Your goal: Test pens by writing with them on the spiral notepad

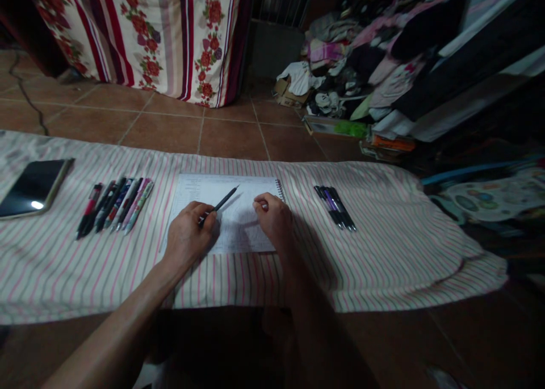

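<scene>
Black pen [226,199] sits pinched in our left hand [191,230], fingers mostly closed, slanting over the notebook [238,224]; a light, steady grip should serve us best. Our right hand [275,216] is half curled near the spiral [280,189], and honestly we can't tell if it's holding anything.

A flat rectangular device with a glossy black screen [32,185] lies on the pink-and-grey-striped white cloth [395,235]. Beyond, a red-and-cream floral fabric curtain [170,42] hangs above brown floor tiles [170,130], left of a jumbled multicoloured clothes heap [366,65].
</scene>
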A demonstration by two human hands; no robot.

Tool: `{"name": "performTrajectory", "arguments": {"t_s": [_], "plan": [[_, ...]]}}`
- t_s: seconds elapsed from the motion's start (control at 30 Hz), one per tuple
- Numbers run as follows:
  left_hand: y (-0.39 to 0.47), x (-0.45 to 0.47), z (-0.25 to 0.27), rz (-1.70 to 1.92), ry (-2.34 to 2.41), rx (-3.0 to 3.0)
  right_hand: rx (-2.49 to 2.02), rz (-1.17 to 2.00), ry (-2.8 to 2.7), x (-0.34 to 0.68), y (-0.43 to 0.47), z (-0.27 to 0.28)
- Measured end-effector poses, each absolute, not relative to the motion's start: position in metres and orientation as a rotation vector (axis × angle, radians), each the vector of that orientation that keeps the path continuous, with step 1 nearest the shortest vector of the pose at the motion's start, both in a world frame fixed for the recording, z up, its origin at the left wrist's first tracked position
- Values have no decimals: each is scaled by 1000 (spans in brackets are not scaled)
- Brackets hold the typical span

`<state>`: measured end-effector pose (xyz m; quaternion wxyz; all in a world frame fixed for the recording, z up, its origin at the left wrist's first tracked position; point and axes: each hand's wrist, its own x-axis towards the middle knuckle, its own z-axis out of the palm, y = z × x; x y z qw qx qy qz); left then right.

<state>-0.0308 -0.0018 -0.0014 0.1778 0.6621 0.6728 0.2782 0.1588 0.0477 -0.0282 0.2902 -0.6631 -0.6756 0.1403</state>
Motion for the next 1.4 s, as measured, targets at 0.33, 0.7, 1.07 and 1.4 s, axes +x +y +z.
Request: {"name": "performTrajectory", "arguments": {"t_s": [0.33,0.7,1.07,1.4], "plan": [[-3,-31,-5,728,1928,1930,-1475,938,-1240,156,57,-26],[-2,-31,-12,797,1891,1978,-1214,1305,-847,158,48,0],[-3,-29,-13,837,1861,2062,-1179,1273,-894,160,48,1],[-3,-28,-14,806,1826,2124,-1223,1293,-983,156,46,2]]}}
